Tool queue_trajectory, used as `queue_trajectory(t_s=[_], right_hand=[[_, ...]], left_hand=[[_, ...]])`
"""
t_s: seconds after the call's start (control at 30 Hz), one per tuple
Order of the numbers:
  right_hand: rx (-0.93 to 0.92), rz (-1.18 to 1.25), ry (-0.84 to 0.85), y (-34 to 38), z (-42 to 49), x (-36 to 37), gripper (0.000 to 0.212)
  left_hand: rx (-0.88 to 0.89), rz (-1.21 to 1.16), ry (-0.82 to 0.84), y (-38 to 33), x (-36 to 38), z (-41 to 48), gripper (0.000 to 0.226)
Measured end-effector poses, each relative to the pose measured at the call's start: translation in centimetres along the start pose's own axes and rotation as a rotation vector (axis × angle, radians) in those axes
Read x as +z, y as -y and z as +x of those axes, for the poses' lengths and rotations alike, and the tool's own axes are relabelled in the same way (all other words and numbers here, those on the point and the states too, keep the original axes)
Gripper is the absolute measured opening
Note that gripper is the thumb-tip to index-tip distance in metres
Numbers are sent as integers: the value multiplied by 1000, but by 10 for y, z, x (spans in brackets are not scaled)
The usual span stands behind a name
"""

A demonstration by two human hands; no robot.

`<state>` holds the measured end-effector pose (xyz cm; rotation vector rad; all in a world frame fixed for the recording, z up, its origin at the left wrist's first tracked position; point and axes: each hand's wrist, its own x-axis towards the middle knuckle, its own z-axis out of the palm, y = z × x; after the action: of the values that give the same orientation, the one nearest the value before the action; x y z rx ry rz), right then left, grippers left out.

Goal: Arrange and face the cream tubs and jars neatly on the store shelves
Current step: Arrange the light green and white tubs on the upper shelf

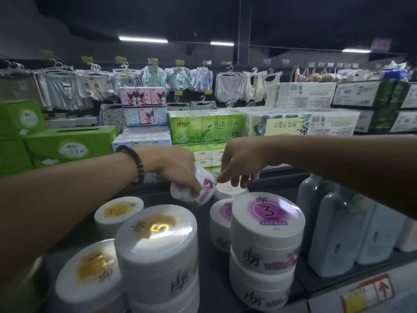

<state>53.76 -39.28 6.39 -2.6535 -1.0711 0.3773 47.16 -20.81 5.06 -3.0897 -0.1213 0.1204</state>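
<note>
Dim shop, dark ceiling [203,14] w/ strip lights [143,39], hung garments [228,86] & tissue packs [205,126] behind

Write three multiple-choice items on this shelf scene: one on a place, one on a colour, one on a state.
1. The white bottles stand: A) right of the purple tub stack; B) on the hangers; C) atop the green boxes.
2. The lid marked 5 shows: A) green; B) yellow; C) purple.
3. The purple-labelled tub in the left hand is: A) tilted; B) upright on the shelf; C) upside down on a stack.
1 A, they flank that stack's right side; 2 B, a yellow disc surrounds the 5; 3 A, the hand grips it askew.
</note>
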Motion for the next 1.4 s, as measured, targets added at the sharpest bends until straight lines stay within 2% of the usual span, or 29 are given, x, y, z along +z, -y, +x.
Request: queue_trajectory(t_s=[0.1,0.27,0.33,0.47,0.63,0.87,1.27,1.4], right_hand=[[-16,40,-41,2,-5,-3,36],[-31,111,-74,8,-13,-5,58],[-21,141,-79,7,-13,-6,52],[26,279,-95,5,-11,-12,28],[73,376,-99,2,-13,-16,35],[101,335,-44,-4,-21,-13,28],[136,299,7,-14,-29,-7,24],[140,305,12,-16,-28,-8,27]], left_hand=[[14,-32,-13,-2,-6,1,53],[41,-55,-34,-9,-17,-1,54],[53,-57,-46,-14,-21,0,54],[87,-80,-33,-21,-27,-1,52],[120,-138,-35,-32,-31,-4,52],[122,-219,-3,-47,-27,-10,58],[134,-125,32,-71,-24,-20,70],[121,-189,84,-75,-23,-20,75]])
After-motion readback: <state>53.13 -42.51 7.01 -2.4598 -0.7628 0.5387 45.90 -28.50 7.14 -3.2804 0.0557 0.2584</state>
